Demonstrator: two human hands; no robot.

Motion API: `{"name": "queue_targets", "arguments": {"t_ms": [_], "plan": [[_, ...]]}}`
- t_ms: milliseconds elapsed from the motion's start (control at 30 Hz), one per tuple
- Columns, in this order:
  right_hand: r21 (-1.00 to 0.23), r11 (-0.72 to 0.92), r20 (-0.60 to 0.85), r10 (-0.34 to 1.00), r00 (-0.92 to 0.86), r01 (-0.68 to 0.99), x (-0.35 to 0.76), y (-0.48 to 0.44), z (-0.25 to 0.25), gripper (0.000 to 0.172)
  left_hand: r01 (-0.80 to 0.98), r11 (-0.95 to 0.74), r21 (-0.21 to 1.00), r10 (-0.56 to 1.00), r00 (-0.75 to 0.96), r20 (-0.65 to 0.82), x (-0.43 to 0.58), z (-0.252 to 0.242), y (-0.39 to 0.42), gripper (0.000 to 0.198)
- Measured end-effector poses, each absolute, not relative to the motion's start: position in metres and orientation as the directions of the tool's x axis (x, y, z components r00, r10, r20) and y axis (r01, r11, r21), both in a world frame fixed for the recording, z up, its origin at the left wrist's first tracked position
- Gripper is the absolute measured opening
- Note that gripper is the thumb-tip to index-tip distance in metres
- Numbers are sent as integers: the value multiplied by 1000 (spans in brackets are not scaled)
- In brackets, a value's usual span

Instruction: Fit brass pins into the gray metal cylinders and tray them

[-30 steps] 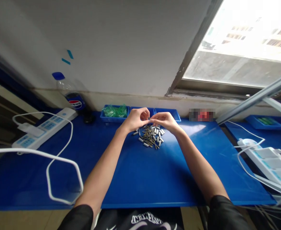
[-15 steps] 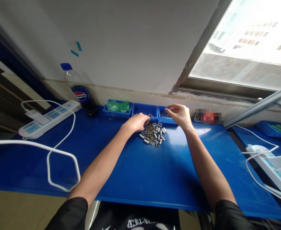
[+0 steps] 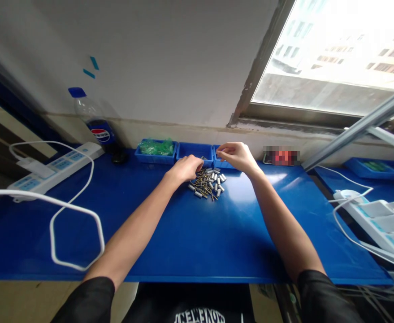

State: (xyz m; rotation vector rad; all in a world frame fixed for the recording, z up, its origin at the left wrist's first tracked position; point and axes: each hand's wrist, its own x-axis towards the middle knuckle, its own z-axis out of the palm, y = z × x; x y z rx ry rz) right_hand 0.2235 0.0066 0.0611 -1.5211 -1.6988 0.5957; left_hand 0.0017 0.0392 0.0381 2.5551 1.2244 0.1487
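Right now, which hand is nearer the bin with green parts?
Left. The left hand is just right of the green bin, at the pile; the right hand is farther right, past the middle bin.

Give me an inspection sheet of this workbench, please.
Surface: blue mat, flat.
Job's things: pile of small silver cylinders and brass pins; three small blue plastic trays by the wall, leftmost holding green parts.
Clutter: clear plastic bottle with blue cap; blurred red item, unidentifiable.
Grip: left hand curled on the pile; right hand, fingertips together over the rightmost tray, contents too small to tell.
Cables: white power strips on both sides; looped white cable at left.
Surroundings: white wall; window at right.
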Motion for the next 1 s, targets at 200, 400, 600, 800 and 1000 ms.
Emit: {"name": "queue_targets", "arguments": {"t_ms": [200,400,600,800,1000], "plan": [[-752,184,195,979,-53,633,223,5,59,15,749,-598,286,774,632,-40,3,39,38,29],[-710,179,156,983,-96,681,221,4,57,12,747,-593,299,777,628,-28,6,35,36,32],[-692,196,150,980,-128,694,221,5,54,16,734,-613,293,766,643,-6,3,39,38,34],[-683,190,118,981,-151,705,221,6,54,19,677,-599,428,757,652,29,-5,50,45,38],[-775,162,21,973,-230,611,219,4,55,29,438,-619,653,729,629,269,-6,54,49,19]]}}
